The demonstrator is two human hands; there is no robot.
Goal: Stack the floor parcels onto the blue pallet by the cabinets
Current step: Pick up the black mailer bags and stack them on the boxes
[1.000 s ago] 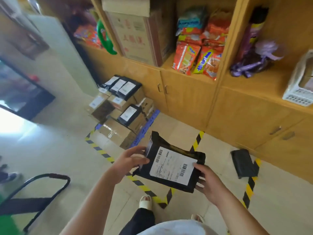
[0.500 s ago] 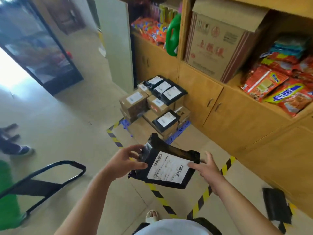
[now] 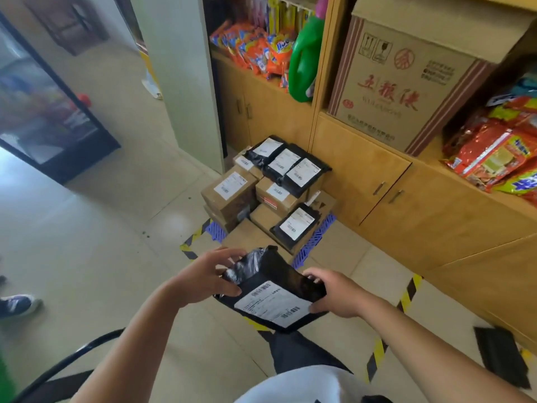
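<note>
The left hand (image 3: pixel 203 274) and right hand (image 3: pixel 334 295) both grip a black parcel bag (image 3: pixel 273 303) by its edges. I think it next goes flat on the blue pallet (image 3: pixel 315 238) pile.

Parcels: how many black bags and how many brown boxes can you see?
Black bags: 6, counting the one being held
Brown boxes: at least 6, the stack hides some
Total: at least 12
</note>
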